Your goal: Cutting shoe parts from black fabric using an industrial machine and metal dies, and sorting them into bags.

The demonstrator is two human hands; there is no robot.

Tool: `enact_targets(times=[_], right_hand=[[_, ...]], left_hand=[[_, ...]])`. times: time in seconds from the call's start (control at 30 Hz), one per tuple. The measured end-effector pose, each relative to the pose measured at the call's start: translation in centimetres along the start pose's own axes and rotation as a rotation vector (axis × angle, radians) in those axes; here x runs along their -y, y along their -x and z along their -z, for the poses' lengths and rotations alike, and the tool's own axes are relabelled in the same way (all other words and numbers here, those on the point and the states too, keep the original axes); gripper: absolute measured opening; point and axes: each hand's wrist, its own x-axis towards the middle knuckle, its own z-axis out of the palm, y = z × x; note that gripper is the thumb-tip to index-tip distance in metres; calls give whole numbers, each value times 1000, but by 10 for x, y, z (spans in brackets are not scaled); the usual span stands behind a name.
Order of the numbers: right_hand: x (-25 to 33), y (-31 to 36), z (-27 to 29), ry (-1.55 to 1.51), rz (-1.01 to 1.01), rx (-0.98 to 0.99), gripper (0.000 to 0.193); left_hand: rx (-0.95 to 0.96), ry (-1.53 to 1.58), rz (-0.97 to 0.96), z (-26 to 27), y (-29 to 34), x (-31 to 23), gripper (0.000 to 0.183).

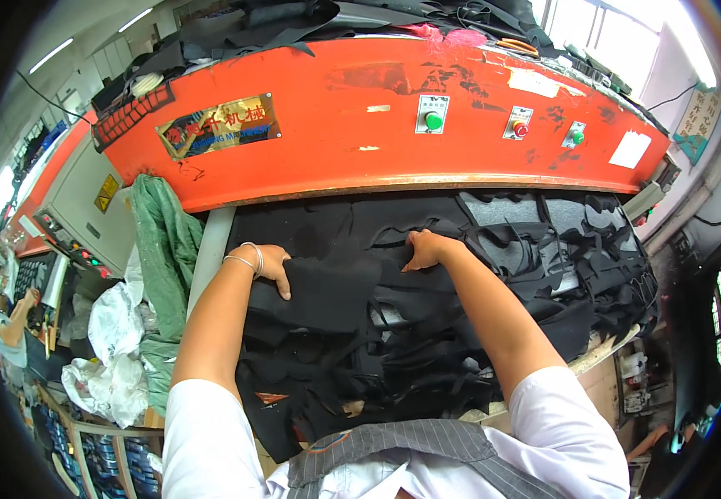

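Observation:
Black sheet material (327,287) with cut-outs and ragged strips lies spread over the press bed in front of me. My left hand (269,264), with pale bangles at the wrist, grips a smooth part of the sheet near its left side. The thumb shows along the edge, while the fingers are partly hidden by the material. Around the middle of the bed, my right hand (424,249) pinches the sheet beside a curved cut-out; its fingertips are partly covered. Tangled black strips (535,249) lie to the right, with a grey surface (502,209) showing through the gaps.
An orange press beam (319,108) spans the far side, carrying green buttons (433,121) and a red button (520,130). More black offcuts (269,25) are heaped on top. At left are a green cloth (161,241), white bags (111,374) and a control cabinet (90,204). Another person (11,333) is far left.

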Motion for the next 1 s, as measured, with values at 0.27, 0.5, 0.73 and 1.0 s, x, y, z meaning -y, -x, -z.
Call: enact_targets(times=[0.27,0.5,0.73,1.0], right_hand=[[14,-14,6,13,-83,171,82],[5,-19,3,-91,47,-144,52],[-42,-58,-3,132,146,-27,34],[7,12,28,-208,216,41,70]], left_hand=[[59,-139,75,21,-20,-1,107],[170,-206,137,18,-24,0,107],[32,-289,23,8,-27,-20,97],[-202,-235,3,-21,28,-10,85]])
